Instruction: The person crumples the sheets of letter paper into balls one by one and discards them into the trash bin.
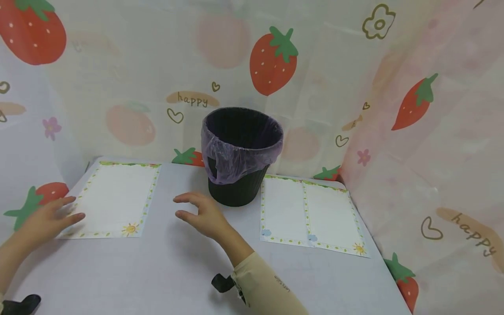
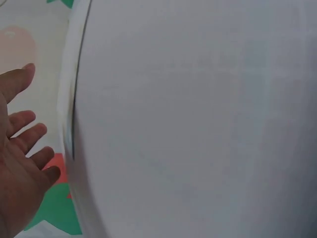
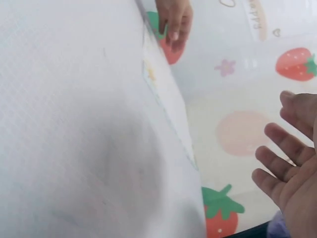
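**Left hand (image 1: 49,218) at the left sheet (image 1: 112,199); right hand (image 1: 206,216) near the bin (image 1: 238,192)**

The left sheet lies flat on the left part of the table (image 1: 157,271), bordered with leaves and bearing a sun in its lower right corner. The left hand is at its lower left edge, fingers loosely spread and slightly bent; contact with the paper cannot be told. The right hand is held between this sheet and the bin, thumb and fingers parted and gently bent around bare space. Both wrist views show each hand's fingers apart. The bin, black, stands upright at the back of the table, its purple liner (image 1: 232,162) folded over the rim. To its right lie 2 bordered sheets (image 1: 309,214), side by side; whether they overlap is unclear. A beige sleeve (image 1: 271,284) covers the right forearm. Behind the table hangs a backdrop (image 1: 138,52) printed with strawberries, hearts and the word "happy".
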`<state>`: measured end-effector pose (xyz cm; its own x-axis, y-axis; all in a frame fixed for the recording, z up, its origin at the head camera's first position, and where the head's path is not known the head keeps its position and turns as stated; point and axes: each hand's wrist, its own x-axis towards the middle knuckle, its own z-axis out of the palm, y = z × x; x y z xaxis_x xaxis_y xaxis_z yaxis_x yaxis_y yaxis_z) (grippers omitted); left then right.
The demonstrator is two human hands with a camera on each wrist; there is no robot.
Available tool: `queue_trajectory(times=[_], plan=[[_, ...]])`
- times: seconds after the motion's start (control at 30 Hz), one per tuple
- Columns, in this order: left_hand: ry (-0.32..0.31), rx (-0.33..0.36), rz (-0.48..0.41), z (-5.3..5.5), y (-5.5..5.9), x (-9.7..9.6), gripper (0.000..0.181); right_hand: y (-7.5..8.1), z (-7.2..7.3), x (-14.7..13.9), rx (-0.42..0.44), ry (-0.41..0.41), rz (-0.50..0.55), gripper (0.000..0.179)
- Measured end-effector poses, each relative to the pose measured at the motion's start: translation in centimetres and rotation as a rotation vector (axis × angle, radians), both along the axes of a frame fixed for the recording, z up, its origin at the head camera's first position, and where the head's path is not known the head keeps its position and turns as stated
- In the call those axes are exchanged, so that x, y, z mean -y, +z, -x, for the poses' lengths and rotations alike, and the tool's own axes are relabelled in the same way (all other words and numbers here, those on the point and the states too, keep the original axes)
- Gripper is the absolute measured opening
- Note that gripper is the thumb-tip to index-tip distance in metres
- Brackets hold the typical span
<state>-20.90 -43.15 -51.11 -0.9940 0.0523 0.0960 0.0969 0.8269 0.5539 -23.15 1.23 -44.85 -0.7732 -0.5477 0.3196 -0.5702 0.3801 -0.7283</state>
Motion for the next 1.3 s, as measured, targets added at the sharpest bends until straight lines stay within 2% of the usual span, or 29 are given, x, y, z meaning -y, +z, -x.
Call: queue_trajectory(times=[0.13,0.27,0.43,0.77,1.1,1.3], plan=[[-0.072,0.061,0.031,0.5,-0.9,0.3,0.092,-1.1,0.2,1.4,0.001,-0.001,-0.046,0.035],[-0.129,0.1,0.05,0.7,-1.1,0.0,0.101,-2.2,0.5,2.6,0.04,-0.003,-0.073,0.033],[-0.12,0.108,0.093,0.6,-1.0,-0.4,0.102,-3.2,0.7,3.3,0.099,-0.02,-0.077,0.032],[-0.109,0.217,0.069,-0.7,-1.6,-1.8,0.107,-4.0,1.4,2.9,0.134,-0.044,-0.096,0.033],[-0.159,0.225,0.024,-1.3,-1.3,-5.0,0.104,-4.5,3.1,2.6,0.135,-0.131,-0.126,0.034],[-0.236,0.211,-0.018,-2.1,-1.5,-6.6,0.1,-5.3,3.7,2.7,0.13,-0.223,-0.239,0.038]])
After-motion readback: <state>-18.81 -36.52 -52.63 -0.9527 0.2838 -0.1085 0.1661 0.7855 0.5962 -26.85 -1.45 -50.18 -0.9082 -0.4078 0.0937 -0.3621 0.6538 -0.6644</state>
